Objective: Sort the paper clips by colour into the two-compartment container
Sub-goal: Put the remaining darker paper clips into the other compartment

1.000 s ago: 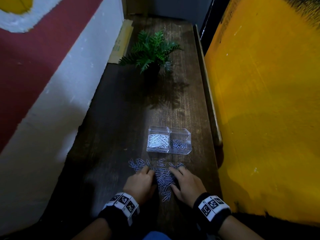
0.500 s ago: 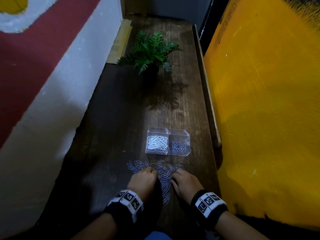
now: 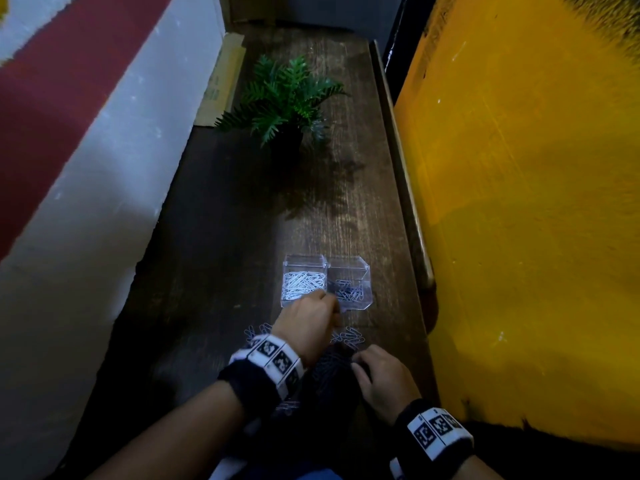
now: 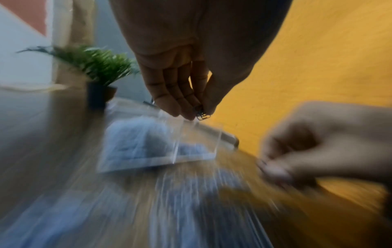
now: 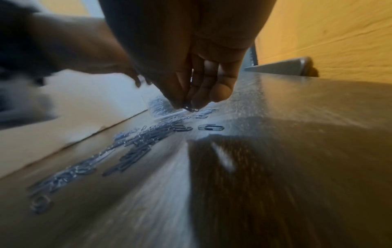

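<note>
The clear two-compartment container (image 3: 365, 271) stands mid-table, with white paper clips (image 3: 303, 282) in its left half and dark blue clips (image 3: 349, 292) in its right half. My left hand (image 3: 332, 306) hovers at the container's near edge, around the divider. In the left wrist view the left hand (image 4: 199, 114) pinches a few dark clips (image 4: 203, 116) above the blurred container (image 4: 191, 127). My right hand (image 3: 358, 363) is at the loose pile (image 3: 353, 337) near me. Seen from the right wrist, the right hand (image 5: 187, 104) pinches dark clips (image 5: 192, 109) just above the table.
Loose clips (image 5: 148, 139) are scattered on the dark wooden table (image 3: 242, 237) in front of the container. A potted fern (image 3: 284, 98) stands at the far end. A white and red wall borders the left side, and a yellow wall (image 3: 519, 202) with a raised edge rail borders the right.
My left hand has lifted off the pile and moved forward to the container's near edge, carrying dark clips. My right hand has stayed at the pile, drawn slightly nearer to me.
</note>
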{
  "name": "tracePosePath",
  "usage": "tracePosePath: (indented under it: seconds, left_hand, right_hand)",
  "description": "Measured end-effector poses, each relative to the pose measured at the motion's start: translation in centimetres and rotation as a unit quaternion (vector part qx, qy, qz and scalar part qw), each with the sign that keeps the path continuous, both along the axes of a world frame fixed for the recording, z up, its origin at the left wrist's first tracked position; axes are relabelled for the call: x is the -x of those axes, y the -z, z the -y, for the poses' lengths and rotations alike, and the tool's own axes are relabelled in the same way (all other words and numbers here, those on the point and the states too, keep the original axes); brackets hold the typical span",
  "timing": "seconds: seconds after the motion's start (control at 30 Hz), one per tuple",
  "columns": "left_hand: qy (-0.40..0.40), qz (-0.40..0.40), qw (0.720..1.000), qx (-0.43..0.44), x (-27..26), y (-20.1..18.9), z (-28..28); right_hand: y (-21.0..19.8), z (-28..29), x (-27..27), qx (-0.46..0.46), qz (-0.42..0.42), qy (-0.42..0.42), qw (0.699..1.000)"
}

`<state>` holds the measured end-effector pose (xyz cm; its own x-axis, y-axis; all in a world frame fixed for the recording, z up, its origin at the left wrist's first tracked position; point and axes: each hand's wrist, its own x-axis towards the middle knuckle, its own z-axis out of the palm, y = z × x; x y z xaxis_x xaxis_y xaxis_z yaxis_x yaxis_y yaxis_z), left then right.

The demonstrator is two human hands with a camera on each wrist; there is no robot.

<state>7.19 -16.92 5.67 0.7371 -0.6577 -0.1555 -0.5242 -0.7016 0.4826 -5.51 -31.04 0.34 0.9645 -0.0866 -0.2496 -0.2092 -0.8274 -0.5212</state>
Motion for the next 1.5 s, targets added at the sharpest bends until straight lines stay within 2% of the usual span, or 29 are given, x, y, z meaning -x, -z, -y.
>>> tracePosePath:
  seconds: [0.2,0.43,0.53,0.7,0.87,1.0,1.07,1.17,1.23,1.33,1.43,1.5]
  left_hand:
    - [0.046,0.064,0.997,-0.024,-4.3,-0.2,4.6]
    - [0.103,0.038,0.987,-0.120,-5.1,1.2,6.2]
    - [0.086,0.032,0.993,-0.079,-4.6,1.1,5.5]
    - [-0.010,0.028,0.998,0.064,-2.9,0.9,2.0]
    - [-0.066,0.007,0.992,0.111,-0.6,1.8,-2.3]
    - [-0.123,-0.006,0.983,0.138,1.1,2.2,-5.5]
    - [-0.148,-0.008,0.983,0.111,1.7,2.8,-7.1]
    - [-0.179,-0.037,0.983,0.024,2.2,3.9,-9.2]
    - [-0.189,-0.058,0.979,-0.040,2.5,4.5,-10.3]
    - [-0.191,-0.090,0.971,-0.113,3.3,5.1,-11.3]
    - [-0.174,-0.095,0.971,-0.133,4.4,5.4,-10.8]
    - [-0.156,-0.085,0.976,-0.125,4.9,5.7,-10.0]
  right_hand:
    - [0.0,0.2,1.0,-0.016,0.023,0.017,0.999]
    - [-1.0,1.0,0.4,-0.014,0.059,0.034,0.998]
    - [-2.1,1.5,-1.7,0.001,0.073,0.031,0.997]
    - [-4.4,2.7,-7.1,0.025,0.104,0.048,0.993]
    - [-5.4,2.7,-11.7,0.117,0.012,-0.003,0.993]
    - [-4.0,2.1,-13.3,0.172,-0.039,-0.030,0.984]
    - [-3.4,1.9,-13.7,0.192,-0.055,-0.031,0.979]
    - [-3.4,1.8,-13.4,0.190,-0.064,-0.050,0.978]
    - [-4.0,1.8,-12.6,0.164,-0.036,-0.050,0.985]
    - [-4.9,1.5,-10.5,0.092,0.043,-0.006,0.995]
    - [-4.1,0.3,-7.1,0.064,0.063,0.017,0.996]
    - [-2.8,-0.3,-4.7,0.071,0.029,0.048,0.996]
